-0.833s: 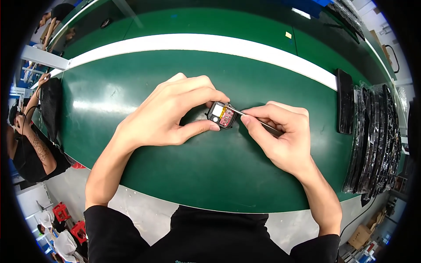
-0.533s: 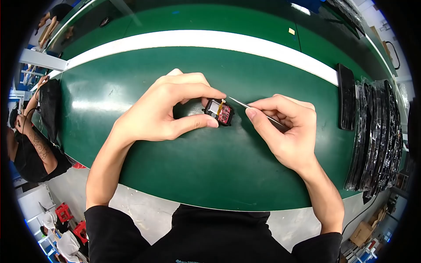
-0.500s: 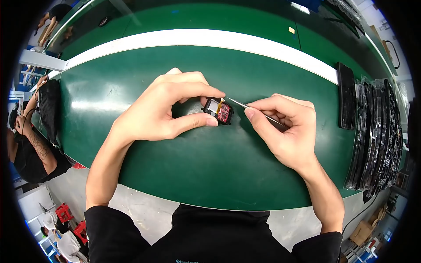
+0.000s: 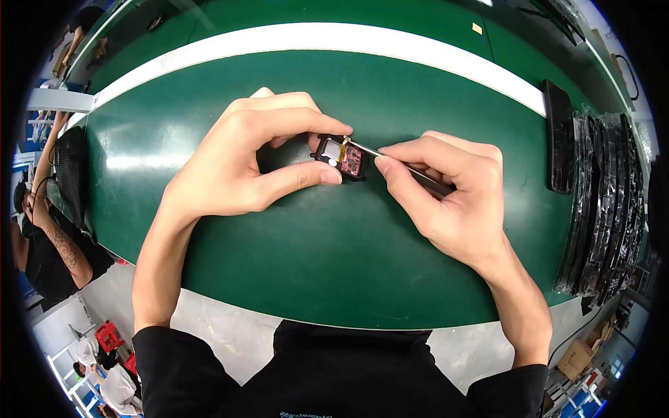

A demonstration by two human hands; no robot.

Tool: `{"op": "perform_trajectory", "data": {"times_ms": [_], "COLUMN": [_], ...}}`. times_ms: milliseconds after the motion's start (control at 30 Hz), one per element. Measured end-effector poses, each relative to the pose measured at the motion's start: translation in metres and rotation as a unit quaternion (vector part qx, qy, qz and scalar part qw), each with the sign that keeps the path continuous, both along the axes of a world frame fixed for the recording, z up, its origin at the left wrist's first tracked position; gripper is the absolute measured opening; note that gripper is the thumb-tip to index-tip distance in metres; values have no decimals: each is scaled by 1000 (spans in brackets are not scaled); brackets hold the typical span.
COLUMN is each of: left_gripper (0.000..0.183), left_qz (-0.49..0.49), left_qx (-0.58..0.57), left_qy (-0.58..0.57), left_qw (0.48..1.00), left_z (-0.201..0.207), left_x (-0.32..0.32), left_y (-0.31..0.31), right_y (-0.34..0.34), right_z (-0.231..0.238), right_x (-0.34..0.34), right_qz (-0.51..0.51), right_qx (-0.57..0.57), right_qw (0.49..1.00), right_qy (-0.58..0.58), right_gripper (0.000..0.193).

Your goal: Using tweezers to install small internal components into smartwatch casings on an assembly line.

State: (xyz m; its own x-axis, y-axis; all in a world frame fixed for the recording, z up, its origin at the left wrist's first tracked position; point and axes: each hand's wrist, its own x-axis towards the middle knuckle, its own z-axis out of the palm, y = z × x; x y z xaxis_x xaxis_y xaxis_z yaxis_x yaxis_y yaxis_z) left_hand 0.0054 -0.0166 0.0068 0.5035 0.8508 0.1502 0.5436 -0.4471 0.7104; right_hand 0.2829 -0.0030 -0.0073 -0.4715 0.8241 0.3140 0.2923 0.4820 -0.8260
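My left hand [image 4: 244, 157] holds a small black device housing [image 4: 341, 157], like an opened smartwatch, between its thumb and fingers just above the table. Inside, a silvery rectangular part lies beside a red circuit board, with a yellow strip between them. My right hand [image 4: 449, 195] grips slim metal tweezers [image 4: 368, 149] in a pinch. Their tip reaches the upper edge of the housing, by the yellow strip and the left index fingertip. Whether the tip grasps anything is too small to tell.
The green table [image 4: 334, 279] has a white raised strip [image 4: 320, 36] along its far side. At the right stand a black tray [image 4: 557, 136] and a stack of plastic-wrapped black trays [image 4: 603, 205]. A black mesh bag [image 4: 71, 174] hangs by the left edge, near another person [image 4: 59, 244].
The tweezers have moved left, bringing their tip from beside the housing onto its upper edge. The left hand keeps its hold. The whole view has shifted slightly.
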Motion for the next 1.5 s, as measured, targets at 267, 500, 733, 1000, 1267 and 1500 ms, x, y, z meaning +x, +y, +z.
{"op": "perform_trajectory", "data": {"times_ms": [267,500,733,1000,1267,1500], "left_gripper": [52,52,53,53,48,48], "left_qz": [5,0,0,10,24,20], "left_qx": [0,-2,-4,-1,-11,-6], "left_qy": [9,15,12,20,11,3], "left_qw": [1000,1000,1000,1000,1000,1000], "left_z": [0,2,1,1,4,1], "left_x": [0,1,1,2,3,3], "left_y": [-1,0,1,-1,-2,0], "right_y": [-1,-1,-1,0,-3,-4], "right_z": [3,3,3,1,-4,-5], "right_x": [-1,-1,0,1,0,-1], "right_qz": [0,-7,4,-1,-23,-29], "right_qx": [9,0,3,37,159,179], "right_qw": [1000,1000,1000,999,987,983], "right_qy": [-4,2,-13,-5,-24,-36], "right_gripper": [2,1,1,7,21,22]}}
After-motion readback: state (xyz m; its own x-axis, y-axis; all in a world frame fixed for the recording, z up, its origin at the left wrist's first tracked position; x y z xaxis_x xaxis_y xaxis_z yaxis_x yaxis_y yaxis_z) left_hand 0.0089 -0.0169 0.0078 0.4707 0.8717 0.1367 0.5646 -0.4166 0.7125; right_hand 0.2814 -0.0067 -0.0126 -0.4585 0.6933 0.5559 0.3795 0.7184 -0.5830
